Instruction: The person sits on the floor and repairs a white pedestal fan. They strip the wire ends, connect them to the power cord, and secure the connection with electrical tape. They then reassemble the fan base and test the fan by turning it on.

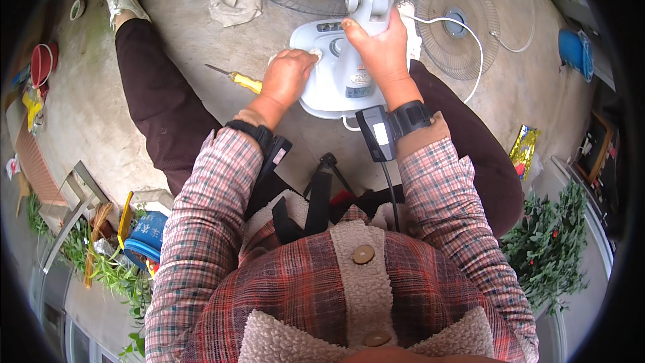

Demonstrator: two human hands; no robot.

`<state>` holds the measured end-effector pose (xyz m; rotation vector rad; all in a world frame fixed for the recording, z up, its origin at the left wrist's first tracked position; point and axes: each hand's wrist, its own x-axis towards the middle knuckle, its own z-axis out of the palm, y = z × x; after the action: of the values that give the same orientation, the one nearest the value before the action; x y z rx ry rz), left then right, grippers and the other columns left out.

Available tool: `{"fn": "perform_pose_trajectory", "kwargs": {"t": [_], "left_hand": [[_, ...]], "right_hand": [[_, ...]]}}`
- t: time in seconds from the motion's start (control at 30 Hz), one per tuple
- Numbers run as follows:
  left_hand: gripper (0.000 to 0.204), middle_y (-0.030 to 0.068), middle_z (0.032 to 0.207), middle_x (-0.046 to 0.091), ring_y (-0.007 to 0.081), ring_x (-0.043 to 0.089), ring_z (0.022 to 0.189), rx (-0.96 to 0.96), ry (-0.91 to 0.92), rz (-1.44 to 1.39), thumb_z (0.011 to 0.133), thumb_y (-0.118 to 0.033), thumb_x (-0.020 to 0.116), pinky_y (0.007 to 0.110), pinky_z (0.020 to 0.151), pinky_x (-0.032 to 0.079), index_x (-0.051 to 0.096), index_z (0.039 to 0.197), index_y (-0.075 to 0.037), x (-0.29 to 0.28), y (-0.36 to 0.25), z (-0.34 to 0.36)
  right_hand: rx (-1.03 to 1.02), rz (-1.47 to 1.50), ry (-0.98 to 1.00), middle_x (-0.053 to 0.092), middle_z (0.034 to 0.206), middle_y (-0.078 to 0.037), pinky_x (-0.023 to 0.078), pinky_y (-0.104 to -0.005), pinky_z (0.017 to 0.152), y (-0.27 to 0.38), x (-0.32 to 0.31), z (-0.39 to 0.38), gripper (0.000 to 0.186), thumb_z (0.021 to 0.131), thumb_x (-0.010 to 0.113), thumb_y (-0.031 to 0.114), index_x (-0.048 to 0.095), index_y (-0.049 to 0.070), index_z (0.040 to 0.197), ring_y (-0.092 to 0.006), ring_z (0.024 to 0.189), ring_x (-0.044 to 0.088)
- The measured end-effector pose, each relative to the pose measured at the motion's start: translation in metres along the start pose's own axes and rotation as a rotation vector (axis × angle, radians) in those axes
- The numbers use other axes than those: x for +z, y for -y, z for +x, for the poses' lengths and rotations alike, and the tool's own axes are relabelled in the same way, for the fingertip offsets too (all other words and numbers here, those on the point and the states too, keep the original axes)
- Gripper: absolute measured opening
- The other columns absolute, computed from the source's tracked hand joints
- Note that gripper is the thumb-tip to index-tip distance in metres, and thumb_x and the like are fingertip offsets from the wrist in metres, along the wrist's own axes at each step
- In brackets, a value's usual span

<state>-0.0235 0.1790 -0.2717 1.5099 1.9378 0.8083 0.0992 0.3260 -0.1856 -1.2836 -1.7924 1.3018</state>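
A white electric fan (340,74) stands on the floor between my legs, its base turned toward me. My right hand (383,50) is wrapped round the fan's neck, thumb on the near side. At the left edge of the base, my left hand (287,75) is closed and pressed against the surface. A bit of pale cloth (316,56) pokes out at its fingertips; most of it is hidden under the hand. Just left of that hand lies a screwdriver (246,83) with a yellow handle. The fan's wire guard (295,5) extends beyond the base.
A detached round wire grille (459,54) lies on the right, near a white cord (481,67). A crumpled beige cloth (235,5) rests on the floor ahead. Farther out are a red bucket (43,64), a blue bucket (145,235), a gold packet (524,146) and a leafy plant (547,249).
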Motion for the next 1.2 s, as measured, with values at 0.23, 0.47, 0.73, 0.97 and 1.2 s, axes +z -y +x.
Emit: {"fn": "perform_pose_trajectory", "kwargs": {"t": [0.23,0.47,0.73,0.97,1.2], "left_hand": [[0.019,0.0169,0.087,0.069,0.0326,0.066,0.083,-0.370,-0.216,-0.011,0.085,-0.003,0.060,0.040,0.076,0.053,0.068,0.102,-0.005,0.002,0.036,0.025],[0.024,0.0100,0.096,0.068,0.0172,0.065,0.088,-0.685,-0.137,-0.827,0.087,-0.002,0.064,0.030,0.079,0.052,0.066,0.111,-0.003,-0.004,0.015,0.015],[0.010,0.0129,0.086,0.067,0.0324,0.065,0.087,-0.034,0.003,-0.181,0.078,-0.004,0.068,0.037,0.081,0.052,0.071,0.087,-0.003,0.001,-0.018,-0.002],[0.013,0.0160,0.097,0.068,0.0348,0.065,0.090,-0.143,0.073,-0.056,0.083,-0.013,0.066,0.039,0.081,0.052,0.072,0.090,-0.004,0.021,0.015,0.042],[0.008,0.0171,0.085,0.066,0.0353,0.063,0.086,0.000,0.015,-0.140,0.081,-0.008,0.062,0.042,0.078,0.051,0.068,0.078,-0.003,0.013,-0.019,-0.001]], "right_hand": [[0.022,0.006,0.018,0.069,0.084,-0.011,0.053,-0.0329,0.072,0.007,0.000,0.001,0.040,0.068,0.081,0.020,0.060,0.000,0.095,-0.0179,0.076,0.066],[0.049,0.016,0.002,0.069,0.083,-0.012,0.054,-0.0341,0.072,0.005,0.001,0.003,0.041,0.067,0.080,0.023,0.059,0.000,0.093,-0.0196,0.075,0.067],[0.065,-0.005,0.014,0.070,0.084,-0.013,0.054,-0.0354,0.074,0.001,0.002,0.001,0.046,0.065,0.081,0.028,0.059,0.000,0.095,-0.0240,0.077,0.069],[-0.006,-0.038,0.076,0.070,0.087,-0.013,0.054,-0.0337,0.078,0.006,0.000,-0.015,0.047,0.066,0.081,0.024,0.060,0.000,0.100,-0.0227,0.082,0.069],[0.021,-0.016,0.059,0.070,0.086,-0.012,0.054,-0.0338,0.076,0.006,-0.003,-0.006,0.045,0.066,0.081,0.023,0.060,0.000,0.098,-0.0204,0.080,0.068]]}}
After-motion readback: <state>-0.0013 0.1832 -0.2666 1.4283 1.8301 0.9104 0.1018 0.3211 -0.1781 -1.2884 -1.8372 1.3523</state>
